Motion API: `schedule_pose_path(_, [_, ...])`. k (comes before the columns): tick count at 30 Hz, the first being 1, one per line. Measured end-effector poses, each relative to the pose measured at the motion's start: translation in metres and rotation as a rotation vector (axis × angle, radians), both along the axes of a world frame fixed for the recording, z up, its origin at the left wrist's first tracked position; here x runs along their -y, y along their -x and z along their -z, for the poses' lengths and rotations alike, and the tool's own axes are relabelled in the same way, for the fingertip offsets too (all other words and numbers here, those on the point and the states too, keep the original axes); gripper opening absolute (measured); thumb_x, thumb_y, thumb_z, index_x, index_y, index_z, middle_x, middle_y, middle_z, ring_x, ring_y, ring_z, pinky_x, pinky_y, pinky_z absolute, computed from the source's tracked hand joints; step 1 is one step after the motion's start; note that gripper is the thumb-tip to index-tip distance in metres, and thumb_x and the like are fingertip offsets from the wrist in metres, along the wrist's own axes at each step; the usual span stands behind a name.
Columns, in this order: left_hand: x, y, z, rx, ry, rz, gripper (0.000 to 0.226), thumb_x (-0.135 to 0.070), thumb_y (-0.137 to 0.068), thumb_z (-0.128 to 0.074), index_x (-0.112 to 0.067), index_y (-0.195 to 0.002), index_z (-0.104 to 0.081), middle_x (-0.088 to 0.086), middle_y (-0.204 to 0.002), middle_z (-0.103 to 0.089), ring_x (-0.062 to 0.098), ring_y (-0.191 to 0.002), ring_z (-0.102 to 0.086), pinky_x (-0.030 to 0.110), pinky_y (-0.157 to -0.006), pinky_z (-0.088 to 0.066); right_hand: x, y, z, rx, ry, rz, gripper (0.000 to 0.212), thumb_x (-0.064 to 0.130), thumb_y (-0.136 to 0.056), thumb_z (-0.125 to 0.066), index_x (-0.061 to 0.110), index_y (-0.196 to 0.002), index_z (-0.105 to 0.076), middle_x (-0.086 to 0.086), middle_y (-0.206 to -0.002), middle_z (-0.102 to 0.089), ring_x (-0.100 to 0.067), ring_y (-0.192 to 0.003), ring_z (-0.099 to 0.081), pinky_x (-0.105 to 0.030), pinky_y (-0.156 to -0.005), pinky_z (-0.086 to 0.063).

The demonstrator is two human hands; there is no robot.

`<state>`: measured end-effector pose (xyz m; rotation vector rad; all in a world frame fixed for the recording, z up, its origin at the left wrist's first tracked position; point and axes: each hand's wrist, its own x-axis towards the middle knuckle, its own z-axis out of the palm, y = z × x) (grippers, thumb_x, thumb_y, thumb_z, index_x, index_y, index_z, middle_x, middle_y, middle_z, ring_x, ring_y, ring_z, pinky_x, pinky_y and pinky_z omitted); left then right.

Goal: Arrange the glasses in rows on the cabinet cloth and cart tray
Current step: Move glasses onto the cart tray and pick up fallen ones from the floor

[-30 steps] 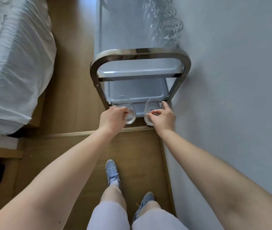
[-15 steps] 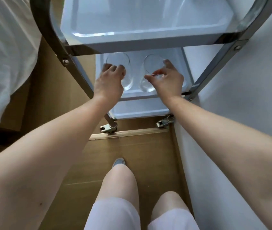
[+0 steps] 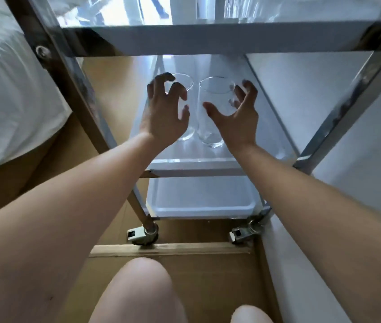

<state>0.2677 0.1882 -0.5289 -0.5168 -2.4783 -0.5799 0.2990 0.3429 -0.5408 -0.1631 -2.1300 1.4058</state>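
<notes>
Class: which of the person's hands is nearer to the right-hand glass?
Right. The right hand is open around the right-hand glass, fingers curled beside it. The left hand is across at the other glass.

**Around the cart: bed, floor, wall**

A bed draped in white bedding (image 3: 10,94) fills the left side. Brown wooden floor (image 3: 208,280) runs beneath, crossed by a pale wooden threshold strip (image 3: 168,249). A plain white wall (image 3: 359,148) rises on the right.
</notes>
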Motion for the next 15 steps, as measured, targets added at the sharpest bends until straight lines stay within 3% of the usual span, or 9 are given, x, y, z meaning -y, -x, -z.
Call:
schedule_pose_path(2, [-0.002, 0.004, 0.013, -0.055, -0.101, 0.003, 0.036, -0.032, -0.081, -0.070, -0.010, -0.105, -0.055, 0.018, -0.151, -0.024, 0.041, -0.139, -0.025, 0.038, -0.107, -0.033, -0.001, 0.005, 0.016, -0.010, -0.032, -0.038, 0.089, 0.039, -0.071, -0.080, 0.012, -0.140, -0.031, -0.004, -0.141, -0.048, -0.021, -0.123, -0.053, -0.026, -0.103, -0.042])
schedule_pose_path(4, [-0.004, 0.008, 0.020, -0.065, -0.140, 0.002, 0.050, -0.036, -0.077, -0.076, -0.017, -0.117, -0.053, 0.017, -0.157, -0.009, 0.039, -0.141, -0.023, 0.039, -0.108, -0.037, -0.004, 0.007, 0.031, 0.046, -0.089, -0.080, 0.094, 0.042, -0.071, -0.080, 0.012, -0.143, -0.028, -0.006, -0.140, -0.047, -0.023, -0.125, -0.051, -0.030, -0.104, -0.042])
schedule_pose_path(7, [-0.007, 0.010, 0.023, 0.007, -0.275, -0.006, 0.090, -0.032, -0.073, -0.080, -0.018, -0.145, -0.028, 0.016, -0.159, -0.002, 0.030, -0.139, -0.033, 0.017, -0.099, -0.033, -0.007, 0.005, 0.052, 0.141, -0.111, -0.113, 0.097, 0.039, -0.070, -0.081, 0.012, -0.144, -0.025, -0.009, -0.140, -0.046, -0.025, -0.126, -0.049, -0.034, -0.103, -0.042])
schedule_pose_path(8, [-0.007, 0.013, 0.027, 0.031, -0.382, -0.010, 0.102, -0.033, -0.071, -0.082, -0.014, -0.149, -0.019, 0.015, -0.159, -0.003, 0.028, -0.140, -0.031, 0.016, -0.103, -0.029, -0.008, 0.006, 0.056, 0.168, -0.117, -0.113, 0.097, 0.038, -0.069, -0.081, 0.011, -0.144, -0.025, -0.010, -0.141, -0.046, -0.025, -0.127, -0.048, -0.033, -0.103, -0.041])
schedule_pose_path(11, [-0.006, 0.013, 0.045, 0.253, -0.611, -0.046, 0.122, -0.037, -0.067, -0.084, -0.014, -0.152, 0.001, 0.010, -0.158, -0.015, 0.025, -0.143, -0.025, 0.039, -0.116, -0.027, -0.007, 0.009, 0.056, 0.234, -0.178, -0.115, 0.103, 0.037, -0.068, -0.083, 0.006, -0.145, -0.023, -0.012, -0.143, -0.042, -0.023, -0.130, -0.044, -0.030, -0.106, -0.036])
schedule_pose_path(13, [-0.007, 0.009, 0.057, 0.447, -0.565, -0.109, 0.120, -0.034, -0.068, -0.084, -0.017, -0.152, 0.001, 0.010, -0.155, -0.027, 0.025, -0.139, -0.033, 0.038, -0.113, -0.031, -0.006, 0.010, 0.057, 0.244, -0.226, -0.101, 0.109, 0.039, -0.067, -0.083, 0.004, -0.147, -0.018, -0.015, -0.141, -0.040, -0.026, -0.130, -0.042, -0.035, -0.108, -0.035])
schedule_pose_path(15, [-0.007, 0.006, 0.067, 0.501, -0.567, -0.139, 0.108, -0.034, -0.069, -0.084, -0.018, -0.149, -0.013, 0.011, -0.144, -0.044, 0.027, -0.130, -0.045, 0.035, -0.106, -0.038, -0.005, 0.010, 0.058, 0.273, -0.255, -0.085, 0.114, 0.043, -0.067, -0.082, 0.004, -0.148, -0.013, -0.017, -0.139, -0.038, -0.028, -0.129, -0.039, -0.035, -0.108, -0.033])
